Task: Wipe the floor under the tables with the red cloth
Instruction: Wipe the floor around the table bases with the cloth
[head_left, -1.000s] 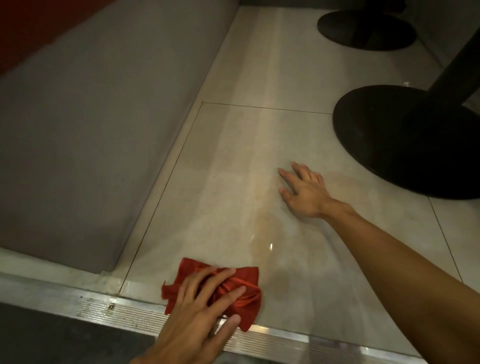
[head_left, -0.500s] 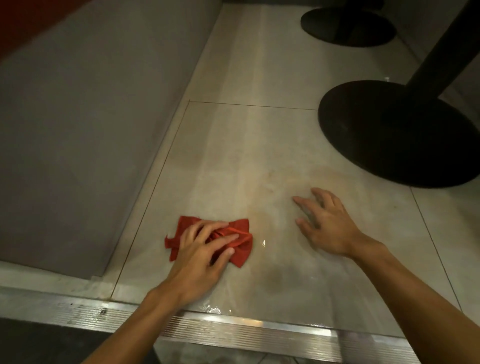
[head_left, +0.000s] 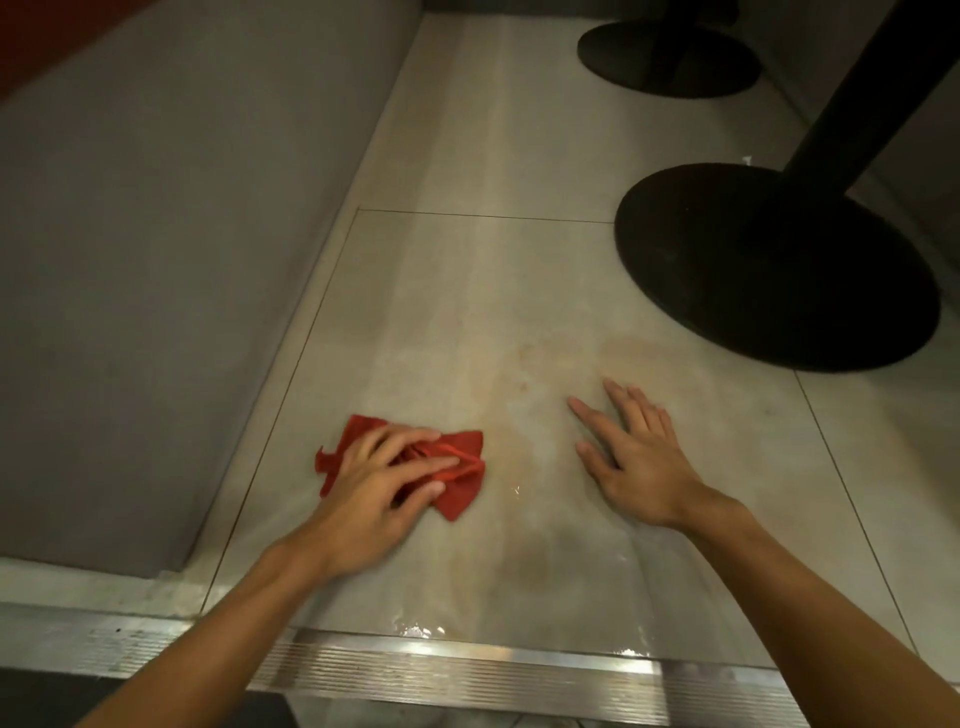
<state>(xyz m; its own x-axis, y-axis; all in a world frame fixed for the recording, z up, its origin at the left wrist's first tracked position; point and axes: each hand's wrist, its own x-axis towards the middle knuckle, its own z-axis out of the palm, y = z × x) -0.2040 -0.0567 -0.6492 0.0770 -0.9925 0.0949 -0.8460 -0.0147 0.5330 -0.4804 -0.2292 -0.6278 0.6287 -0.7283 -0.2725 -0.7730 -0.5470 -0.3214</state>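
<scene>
A crumpled red cloth (head_left: 461, 496) lies on the pale, wet-looking floor tile (head_left: 467, 312), left of centre. My left hand (head_left: 379, 483) presses down on it with spread, nearly straight fingers, and the cloth bunches up between them. To its right, my right hand (head_left: 634, 457) rests flat on the bare tile with its fingers spread and holds nothing. A black round table base (head_left: 774, 265) stands beyond the right hand, and its pole (head_left: 872, 83) rises to the upper right.
A grey bench base (head_left: 156, 260) walls the floor strip on the left. A second black table base (head_left: 670, 57) stands further back. A ribbed metal threshold strip (head_left: 467, 670) runs along the near edge, with water glinting beside it.
My left hand has pushed the cloth away from the metal strip and further onto the tile. My right hand has drawn back toward me and slightly to the right.
</scene>
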